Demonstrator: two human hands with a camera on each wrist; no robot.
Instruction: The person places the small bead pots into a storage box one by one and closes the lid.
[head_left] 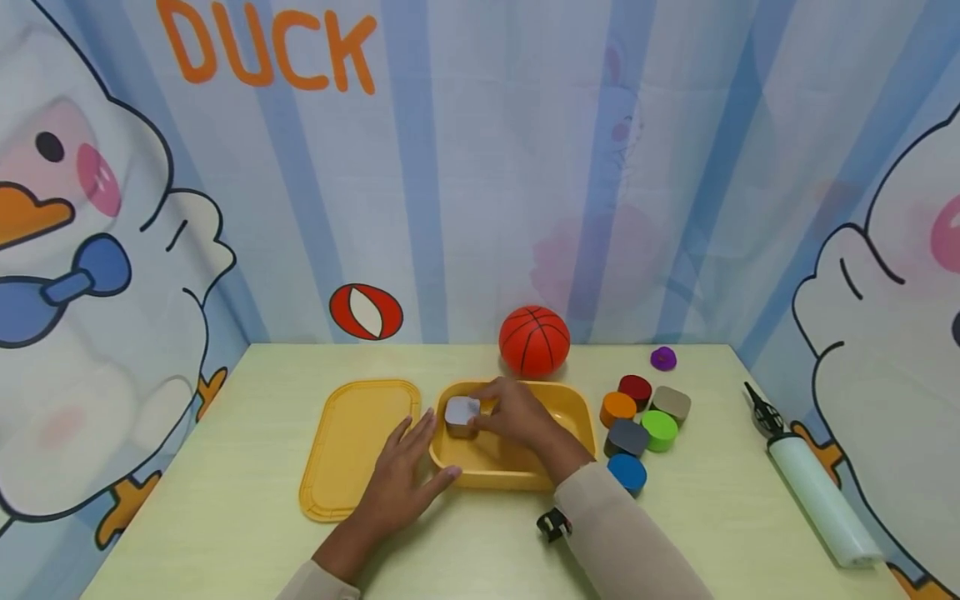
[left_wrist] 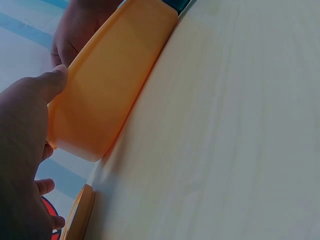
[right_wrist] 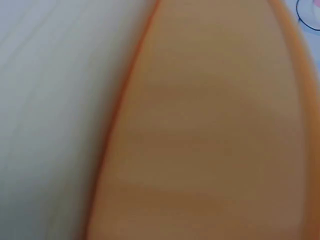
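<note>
My right hand point(head_left: 517, 412) reaches into a yellow plastic container point(head_left: 517, 481) and holds a small, rounded-square block with a pale lavender top point(head_left: 462, 408) between thumb and fingers. The block is at the container's left end. My left hand point(head_left: 405, 479) has its fingers extended along the container's left side, its thumb at the front left corner. In the left wrist view, the left thumb point(left_wrist: 55, 82) lies right at the rim. Only the outer wall of the container point(right_wrist: 210, 125) fills the right wrist view, so the right hand is hidden there.
A flat yellow lid point(head_left: 360, 450) lies left of the container. To its right sit several coloured pieces, including an orange one point(head_left: 618, 408) and a blue one point(head_left: 627, 473). Behind are a red ball point(head_left: 534, 342) and a small purple piece point(head_left: 663, 358). A pale green hand pump point(head_left: 825, 500) lies far right.
</note>
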